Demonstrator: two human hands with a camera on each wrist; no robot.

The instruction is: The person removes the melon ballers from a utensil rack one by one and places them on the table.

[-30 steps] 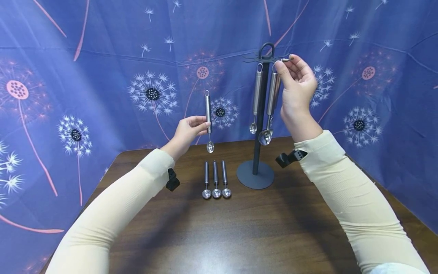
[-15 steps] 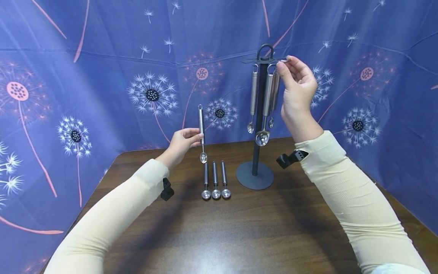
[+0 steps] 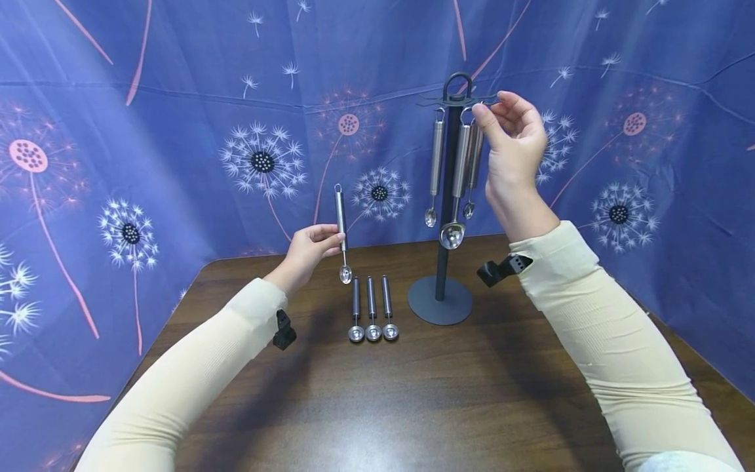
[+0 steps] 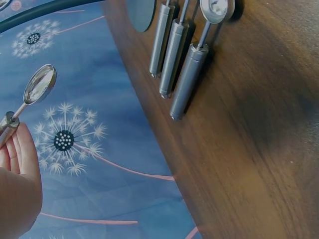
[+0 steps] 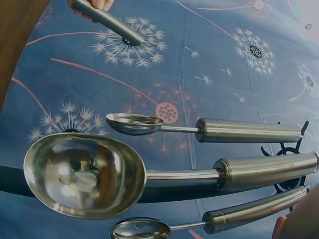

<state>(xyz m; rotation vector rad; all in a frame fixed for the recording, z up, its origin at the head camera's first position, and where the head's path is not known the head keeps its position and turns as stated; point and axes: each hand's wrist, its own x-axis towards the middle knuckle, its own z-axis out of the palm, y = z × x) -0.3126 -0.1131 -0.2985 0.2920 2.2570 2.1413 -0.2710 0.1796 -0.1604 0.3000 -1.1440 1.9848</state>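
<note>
Steel spoon [image 3: 341, 223] is up near the table's [image 3: 448, 400] far edge; left hand [image 3: 308, 250] pinches it low on the handle [image 3: 339, 208]. Likely light, stiff, hard to break, a bit slick; best held mid-handle. Right hand [image 3: 514, 147], fingers half curled, is at the stand's [image 3: 439, 309] top; can't tell if gripping.

The slim scoop [image 3: 340, 211] in your left hand [image 3: 305, 250] looks like metal, satin handle, glossy bowl; same with the three scoops [image 3: 371, 298] below that hand. The big scoop [image 3: 460, 172] beside your right hand [image 3: 516, 149] has a mirror-bright bowl. The stand [image 3: 440, 313] is matt, the counter [image 3: 377, 393] glossy wood grain, and behind both hands there's creased cloth [image 3: 177, 59].
</note>
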